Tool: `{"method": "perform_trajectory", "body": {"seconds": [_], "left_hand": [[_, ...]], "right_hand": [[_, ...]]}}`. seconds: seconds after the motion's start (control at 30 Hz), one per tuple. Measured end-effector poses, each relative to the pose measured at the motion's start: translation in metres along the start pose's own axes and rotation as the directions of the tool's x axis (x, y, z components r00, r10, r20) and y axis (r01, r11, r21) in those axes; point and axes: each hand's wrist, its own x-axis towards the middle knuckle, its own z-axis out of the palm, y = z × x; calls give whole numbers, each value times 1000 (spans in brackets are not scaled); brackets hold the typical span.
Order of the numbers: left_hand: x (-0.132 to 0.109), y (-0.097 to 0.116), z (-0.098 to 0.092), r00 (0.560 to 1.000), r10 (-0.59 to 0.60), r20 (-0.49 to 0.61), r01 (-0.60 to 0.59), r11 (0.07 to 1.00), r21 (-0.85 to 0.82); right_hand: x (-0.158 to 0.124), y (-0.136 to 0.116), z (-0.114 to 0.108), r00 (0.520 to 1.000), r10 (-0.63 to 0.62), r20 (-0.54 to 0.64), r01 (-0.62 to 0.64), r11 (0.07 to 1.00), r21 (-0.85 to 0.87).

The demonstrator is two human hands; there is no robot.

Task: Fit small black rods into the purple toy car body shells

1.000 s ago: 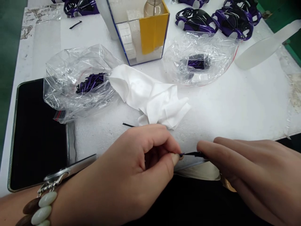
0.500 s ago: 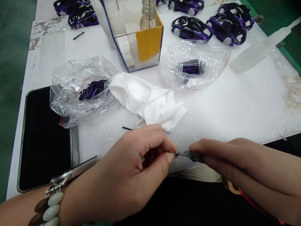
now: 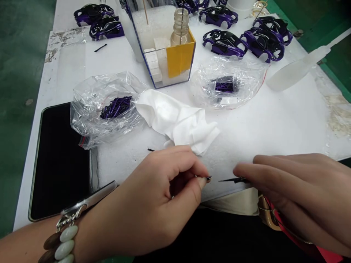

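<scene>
Green floor [image 3: 22,73] shows beyond a white foam-covered bench [image 3: 287,124], with purple-and-black model car bodies [image 3: 222,42] set out along its far side. The left hand [image 3: 148,197] is curled, thumb and forefinger pinched together on a tiny dark piece [image 3: 208,178] that barely shows past the fingertips. The right hand [image 3: 298,182], just beside it across a narrow gap, is closed on a thin black pointed strip [image 3: 236,180], its tip aimed at the left hand. Just above them lies a crumpled white wipe [image 3: 178,122], with a short black stick [image 3: 150,149] near its lower edge. Behind are two clear plastic bags, one [image 3: 87,117] holding purple rods [image 3: 116,107], the other [image 3: 246,87] a purple bundle [image 3: 224,86]. Between them stands a clear acrylic box [image 3: 161,47] with foam and a bottle [image 3: 180,25]; a black tablet [image 3: 59,160] lies at left.
</scene>
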Motion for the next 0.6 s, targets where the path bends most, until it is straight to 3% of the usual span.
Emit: {"method": "perform_trajectory", "body": {"seconds": [0.13, 0.23, 0.6], "left_hand": [[0, -2, 1, 987, -138, 87, 144, 987, -65], [1, -3, 2, 971, -207, 117, 217, 973, -80], [-1, -4, 2, 974, -193, 118, 199, 979, -44]], "right_hand": [[6, 1, 4, 989, -113, -95, 96, 980, -174], [6, 4, 9, 981, -143, -132, 115, 973, -199], [7, 5, 12, 985, -84, -150, 61, 986, -153]]}}
